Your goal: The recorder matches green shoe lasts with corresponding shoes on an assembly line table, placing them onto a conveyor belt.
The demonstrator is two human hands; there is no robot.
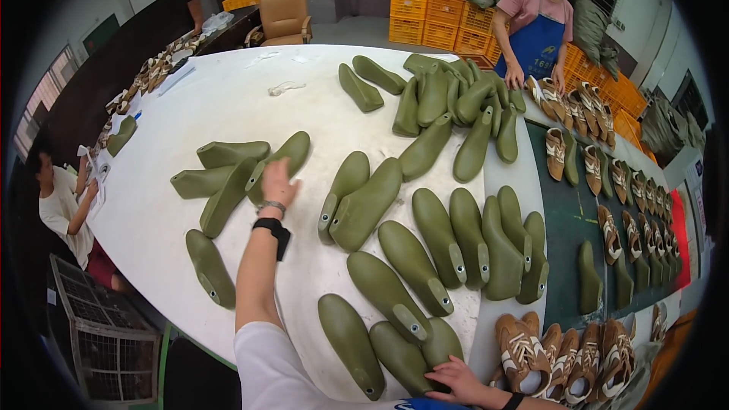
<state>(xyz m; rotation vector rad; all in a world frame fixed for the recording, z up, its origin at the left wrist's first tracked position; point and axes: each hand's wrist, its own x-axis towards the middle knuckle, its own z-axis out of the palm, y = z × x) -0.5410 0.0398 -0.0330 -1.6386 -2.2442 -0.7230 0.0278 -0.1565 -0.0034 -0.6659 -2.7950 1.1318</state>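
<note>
Fingers of the left hand (pixel 278 180) lay spread on a green shoe form (pixel 282 158), likely rigid, smooth, best gripped mid-body, while the right hand (pixel 453 379) rested flat on another form (pixel 443 343).

An olive-green shoe last (pixel 282 158) lies tilted on the white worktop (pixel 152 212), toe pointing up and away, resting against a second last beside it. Another green last (pixel 400 355) lies flat near the worktop's near edge, its heel end close against neighbouring lasts.

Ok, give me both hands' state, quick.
Left hand: open, reaching onto a green shoe last, not gripping it.
Right hand: open, resting flat on a last at the table edge.
</note>
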